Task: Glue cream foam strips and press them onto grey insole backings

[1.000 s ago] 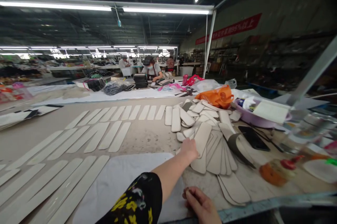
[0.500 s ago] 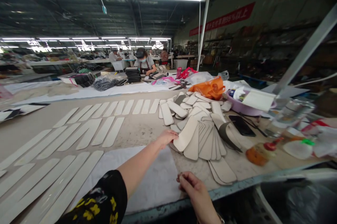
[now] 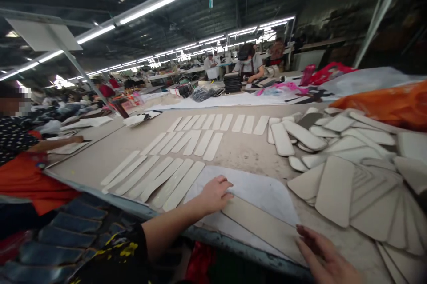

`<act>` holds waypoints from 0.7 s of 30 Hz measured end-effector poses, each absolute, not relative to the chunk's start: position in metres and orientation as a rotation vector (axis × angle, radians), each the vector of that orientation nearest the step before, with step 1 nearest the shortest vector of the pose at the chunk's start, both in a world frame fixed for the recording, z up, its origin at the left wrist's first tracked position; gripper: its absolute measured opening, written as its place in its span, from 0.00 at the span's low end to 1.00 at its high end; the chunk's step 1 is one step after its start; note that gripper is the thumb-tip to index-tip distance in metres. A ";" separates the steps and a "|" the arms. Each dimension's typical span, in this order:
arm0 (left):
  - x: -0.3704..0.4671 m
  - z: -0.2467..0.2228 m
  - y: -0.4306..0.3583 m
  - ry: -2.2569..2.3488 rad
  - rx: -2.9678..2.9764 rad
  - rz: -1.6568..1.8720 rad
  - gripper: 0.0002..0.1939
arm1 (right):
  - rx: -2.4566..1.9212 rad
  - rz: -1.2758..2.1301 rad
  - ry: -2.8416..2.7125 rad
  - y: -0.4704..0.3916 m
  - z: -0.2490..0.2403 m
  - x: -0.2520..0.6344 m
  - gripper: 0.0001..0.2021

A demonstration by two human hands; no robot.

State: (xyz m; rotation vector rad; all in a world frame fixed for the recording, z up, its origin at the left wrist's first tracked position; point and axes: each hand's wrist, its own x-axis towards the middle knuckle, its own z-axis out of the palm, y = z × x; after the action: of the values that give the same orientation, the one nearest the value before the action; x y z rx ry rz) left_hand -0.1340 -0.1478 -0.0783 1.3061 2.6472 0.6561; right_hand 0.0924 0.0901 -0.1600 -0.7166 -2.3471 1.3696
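A long beige strip with rounded ends (image 3: 263,222) lies slantwise over a white cloth (image 3: 276,190) near the front edge of the table. My left hand (image 3: 215,194) is at the far left end of this strip, fingers curled and gripping that end. At the opposite end, my right hand (image 3: 328,257) has its thumb and fingers around the strip; part of that end is hidden. To the right is a fanned stack of similar beige strips (image 3: 335,190). Pale strips (image 3: 183,182) lie in rows on the left of the table.
A heap of pale rounded pieces (image 3: 305,135) lies at the right, with an orange bag (image 3: 390,102) behind it. A co-worker (image 3: 248,64) sits across the table. Another person in a dotted top (image 3: 15,133) stands at the left. Dark blue bundles (image 3: 56,239) are below the table edge.
My left hand has moved from the fanned stack to the white cloth, bringing a strip. My right hand has come to the strip's other end. The view has turned left.
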 end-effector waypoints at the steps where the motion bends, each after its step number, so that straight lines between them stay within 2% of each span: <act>1: -0.136 -0.077 -0.159 2.708 1.375 0.599 0.15 | -0.651 1.199 -2.411 0.085 -0.159 0.090 0.23; 5: -0.175 -0.069 -0.193 2.917 1.224 0.333 0.12 | -0.431 0.682 -2.592 0.067 -0.160 0.083 0.21; 10: -0.241 -0.062 -0.191 3.024 1.208 -0.193 0.15 | -0.266 0.358 -2.664 0.061 -0.163 0.079 0.21; 16: -0.281 -0.069 -0.168 2.887 1.309 -0.347 0.12 | -0.119 0.258 -2.744 0.063 -0.158 0.080 0.22; 21: -0.299 -0.074 -0.165 2.787 1.378 -0.391 0.10 | -0.104 0.317 -2.816 0.063 -0.152 0.074 0.18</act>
State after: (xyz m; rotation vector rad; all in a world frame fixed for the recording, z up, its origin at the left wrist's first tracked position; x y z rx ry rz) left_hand -0.2986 -0.1646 -0.0745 1.3777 2.7868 -0.3908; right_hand 0.0739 0.0635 -0.1519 -0.1036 -2.8159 0.3170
